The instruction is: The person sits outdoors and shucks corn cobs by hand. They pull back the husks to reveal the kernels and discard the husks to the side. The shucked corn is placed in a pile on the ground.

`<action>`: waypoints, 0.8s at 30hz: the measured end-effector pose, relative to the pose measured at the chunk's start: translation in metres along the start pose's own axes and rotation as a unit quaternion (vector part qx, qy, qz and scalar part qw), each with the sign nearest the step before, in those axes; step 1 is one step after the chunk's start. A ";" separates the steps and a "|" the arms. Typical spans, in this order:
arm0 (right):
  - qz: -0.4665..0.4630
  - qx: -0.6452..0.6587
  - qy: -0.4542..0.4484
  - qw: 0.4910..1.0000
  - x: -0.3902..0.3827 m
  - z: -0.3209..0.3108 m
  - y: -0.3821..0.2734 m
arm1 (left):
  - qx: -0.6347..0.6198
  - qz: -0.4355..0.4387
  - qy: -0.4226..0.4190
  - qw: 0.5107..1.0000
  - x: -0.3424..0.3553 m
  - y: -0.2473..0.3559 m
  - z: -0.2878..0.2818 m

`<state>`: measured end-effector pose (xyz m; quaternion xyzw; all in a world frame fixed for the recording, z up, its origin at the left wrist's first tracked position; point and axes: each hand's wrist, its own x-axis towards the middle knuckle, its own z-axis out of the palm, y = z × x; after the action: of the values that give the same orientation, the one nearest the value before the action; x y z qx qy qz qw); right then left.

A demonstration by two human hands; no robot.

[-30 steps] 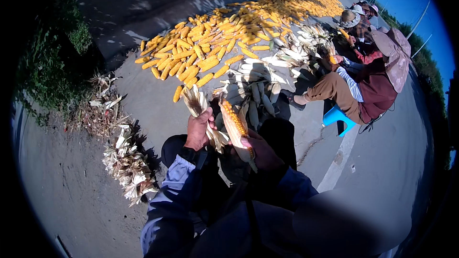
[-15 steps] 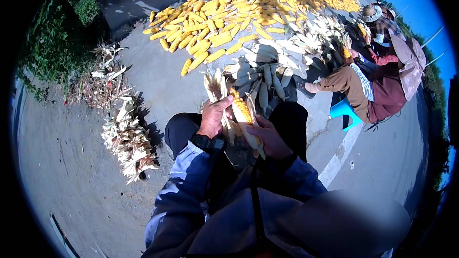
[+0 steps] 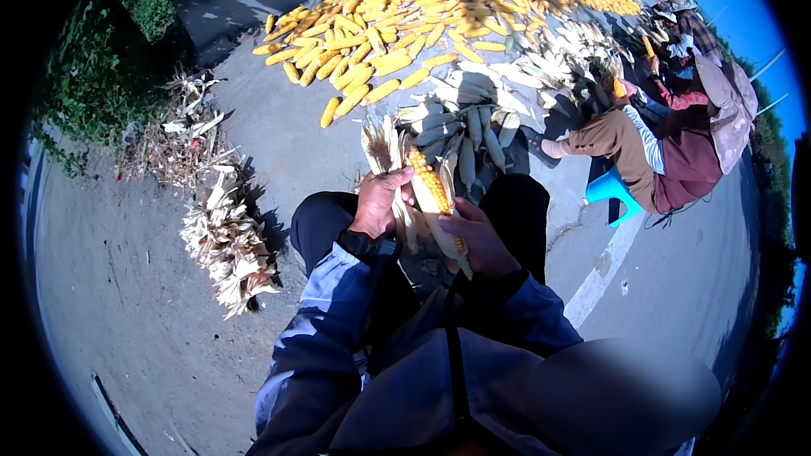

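An ear of corn with yellow kernels bare on its upper side stands tilted between my hands, over my lap. Pale husk leaves still wrap its right side and lower end. My right hand is closed around the lower part of the ear. My left hand is closed on pulled-back corn husk at the ear's left, its thumb close to the cob's upper end. Dry brownish silk shows at the top of that husk. The left fingers are partly hidden behind the husk.
Unhusked ears lie just beyond my knees. Farther off spreads a wide layer of husked yellow corn. Stripped husks are heaped at the left, near green bushes. At the right a co-worker sits on a blue stool, holding corn.
Both hands keep their hold, and the ear has shifted only slightly. Husk and cob stand at nearly the same angle. The co-worker's hands at the right have moved a little.
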<state>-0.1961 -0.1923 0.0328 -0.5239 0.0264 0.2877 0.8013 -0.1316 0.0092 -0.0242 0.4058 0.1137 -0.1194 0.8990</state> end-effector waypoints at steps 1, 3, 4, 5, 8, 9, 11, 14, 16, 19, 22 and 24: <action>0.000 0.026 0.004 1.000 0.000 -0.001 0.002 | -0.008 0.000 -0.002 1.000 -0.001 0.000 0.001; 0.000 0.080 0.011 0.997 0.001 -0.003 0.006 | -0.031 0.000 -0.005 1.000 -0.001 -0.001 0.004; 0.006 0.084 -0.007 0.996 0.002 -0.006 0.008 | -0.046 -0.001 -0.005 0.999 -0.001 -0.002 0.004; 0.013 0.088 -0.025 0.996 0.002 -0.010 0.009 | -0.061 0.000 -0.005 0.998 -0.001 -0.003 0.003; 0.039 0.139 -0.118 0.982 0.004 -0.026 0.011 | -0.082 -0.006 -0.025 0.996 0.001 -0.005 -0.002; 0.049 0.162 -0.155 0.973 0.005 -0.029 0.012 | -0.075 -0.007 -0.024 0.997 0.001 -0.005 -0.002; 0.036 0.112 -0.109 0.987 0.004 -0.026 0.016 | -0.060 -0.009 -0.020 0.998 0.001 -0.004 -0.002; 0.035 0.088 -0.074 0.993 0.005 -0.025 0.022 | -0.055 -0.005 -0.003 0.998 -0.001 -0.003 0.000; 0.041 0.085 -0.079 0.992 0.007 -0.027 0.023 | -0.055 -0.007 0.001 0.998 -0.001 -0.001 0.001; 0.056 0.100 -0.105 0.988 0.006 -0.026 0.019 | -0.045 -0.010 -0.007 0.999 -0.001 -0.002 -0.004; 0.064 0.127 -0.104 0.984 0.004 -0.025 0.021 | -0.042 -0.022 -0.031 0.998 -0.002 0.002 -0.001; 0.062 0.100 -0.098 0.988 0.005 -0.025 0.024 | -0.043 -0.030 -0.030 0.998 -0.006 0.007 0.003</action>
<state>-0.1971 -0.2045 0.0000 -0.4073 0.0086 0.3825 0.8293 -0.1353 0.0118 -0.0156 0.3594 0.1035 -0.1535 0.9146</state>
